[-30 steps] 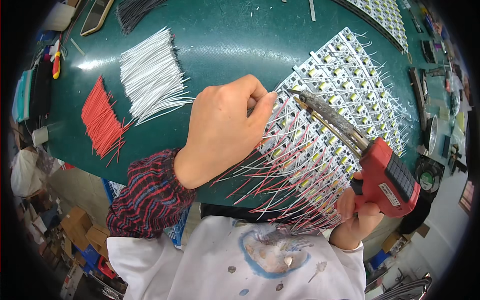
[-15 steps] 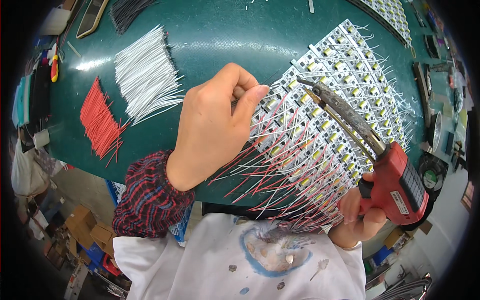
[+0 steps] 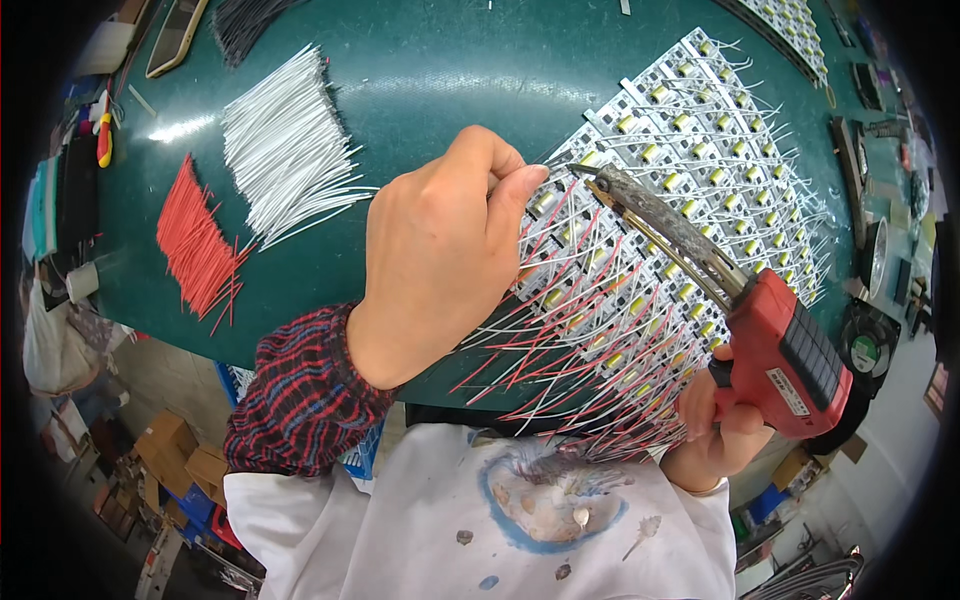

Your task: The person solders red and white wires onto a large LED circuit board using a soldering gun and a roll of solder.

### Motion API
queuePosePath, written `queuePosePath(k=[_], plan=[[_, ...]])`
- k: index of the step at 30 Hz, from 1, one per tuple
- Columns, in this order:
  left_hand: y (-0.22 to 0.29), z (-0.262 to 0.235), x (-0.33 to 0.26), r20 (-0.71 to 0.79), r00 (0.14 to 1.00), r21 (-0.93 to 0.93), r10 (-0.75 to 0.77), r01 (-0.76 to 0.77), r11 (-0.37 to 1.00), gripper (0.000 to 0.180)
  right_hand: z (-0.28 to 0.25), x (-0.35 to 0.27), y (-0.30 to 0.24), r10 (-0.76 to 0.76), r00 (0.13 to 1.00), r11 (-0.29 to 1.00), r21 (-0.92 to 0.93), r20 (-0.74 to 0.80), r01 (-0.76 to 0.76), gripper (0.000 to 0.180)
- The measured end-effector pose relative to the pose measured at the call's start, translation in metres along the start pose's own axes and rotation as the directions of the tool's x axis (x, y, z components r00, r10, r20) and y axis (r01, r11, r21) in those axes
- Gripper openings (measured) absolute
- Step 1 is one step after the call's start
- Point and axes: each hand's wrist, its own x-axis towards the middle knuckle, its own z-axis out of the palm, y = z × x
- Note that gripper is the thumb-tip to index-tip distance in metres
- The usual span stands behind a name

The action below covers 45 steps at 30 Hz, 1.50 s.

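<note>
My left hand [image 3: 440, 250] is closed in a pinch at the left edge of a panel of small circuit boards [image 3: 650, 150]. A thin black wire [image 3: 557, 152] pokes out past its thumb and fingertip. From the right, my right hand [image 3: 715, 420] grips a red soldering gun [image 3: 790, 350] by its handle. The gun's dark tip and the thin brass tube under it reach over the boards, close to my left thumb. White and red wires hang off the panel's near boards, and each board carries a yellow-white component.
On the green table mat [image 3: 440, 50], a bundle of white wires [image 3: 290, 140] and a smaller red one [image 3: 195, 240] lie at left. Black wires [image 3: 245, 25] and a phone [image 3: 177, 38] are farther back. Another panel [image 3: 790, 30] lies far right, near a fan [image 3: 865, 350].
My left hand has shifted slightly right, toward the panel. The soldering gun has moved left and its tip is now closer to my left fingertips.
</note>
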Motion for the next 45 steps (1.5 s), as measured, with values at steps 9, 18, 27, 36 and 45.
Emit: queuePosePath(k=[9,18,27,36,45], plan=[[0.000,0.000,0.001,0.013,1.000,-0.007,-0.009,0.010,1.000,0.014,0.000,-0.001,0.002,0.018,1.000,0.999,0.028,-0.005,-0.018,0.066],[-0.002,0.000,0.000,0.010,0.998,0.069,0.061,-0.061,0.996,0.012,-0.001,-0.002,0.004,0.057,0.998,0.996,0.072,-0.023,-0.055,0.068],[0.000,0.001,0.000,0.000,0.999,0.040,0.054,-0.054,0.998,0.014,-0.003,-0.001,0.003,-0.014,0.999,0.999,0.039,0.033,0.012,0.069],[-0.002,0.000,0.000,0.005,0.996,0.061,0.093,-0.094,0.994,0.012,0.000,-0.001,-0.003,-0.031,0.999,0.999,0.013,-0.011,0.031,0.075],[0.011,-0.019,0.003,-0.272,0.945,0.223,0.183,-0.123,0.967,0.011,-0.014,-0.010,-0.004,-0.044,0.998,0.998,0.039,-0.044,0.046,0.076]])
